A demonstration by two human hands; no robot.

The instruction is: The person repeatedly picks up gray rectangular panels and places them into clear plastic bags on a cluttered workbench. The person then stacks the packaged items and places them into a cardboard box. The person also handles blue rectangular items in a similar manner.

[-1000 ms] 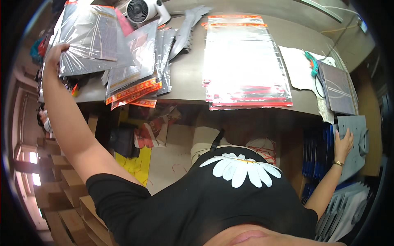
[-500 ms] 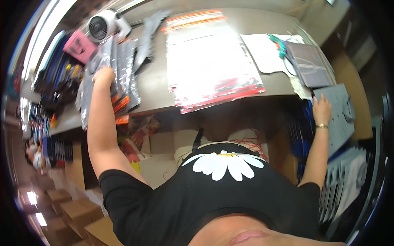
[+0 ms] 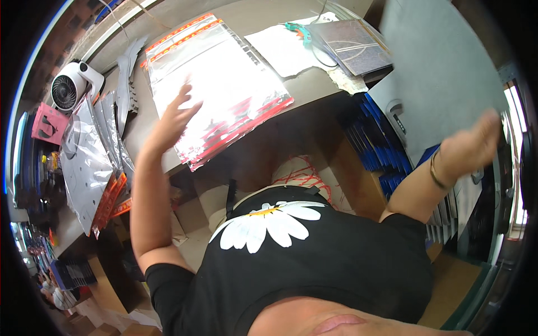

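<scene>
My left hand [image 3: 174, 123] is over the near left part of a stack of clear plastic bags [image 3: 216, 84] with red and orange edges. Its fingers are apart and nothing is in them. At the right, my right hand [image 3: 471, 145] grips the lower edge of a large flat grey panel [image 3: 443, 73], raised upright and blurred by motion; some of its fingers are hidden. Behind the panel's lower left shows a grey file case [image 3: 390, 99] with a dark handle or clip. Left of my left hand lies a grey panel in a clear bag [image 3: 87, 168] with an orange edge.
A white fan [image 3: 70, 89] and a pink box [image 3: 49, 123] stand at the far left. Dark folders [image 3: 353, 47] and white paper [image 3: 286, 53] lie at the table's back right. Blue folders [image 3: 375, 140] fill a space below the table's right end. Cardboard boxes are at lower left.
My left hand has left the bagged grey pieces and moved right, over the plastic bags. My right hand has lifted a grey panel up and rightward. The view has turned right.
</scene>
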